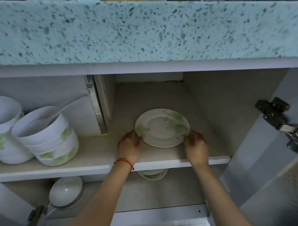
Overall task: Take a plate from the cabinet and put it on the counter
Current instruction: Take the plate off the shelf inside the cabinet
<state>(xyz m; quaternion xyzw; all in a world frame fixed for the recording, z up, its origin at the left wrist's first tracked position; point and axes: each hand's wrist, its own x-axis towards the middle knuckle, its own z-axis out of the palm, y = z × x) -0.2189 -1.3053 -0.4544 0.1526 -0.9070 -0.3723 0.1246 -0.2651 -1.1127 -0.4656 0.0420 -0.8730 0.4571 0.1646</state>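
Plate (162, 128) is sitting on the cabinet's upper shelf (86, 156) below the counter (136, 35), with the left hand (130, 146) and right hand (196, 146) gripping its opposite rims, so the pick-up is starting and lifting it clear likely comes next.

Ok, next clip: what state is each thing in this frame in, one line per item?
White plate with green leaf print: on upper shelf, held at both edges.
Left hand: grip closed on the plate's left rim.
Right hand: grip on the plate's right rim.
White cabinet door with metal hinge: swung open.
Stacked white bowls with green print: nested upright, white spoon inside.
Speckled green stone counter: no plate on it yet.
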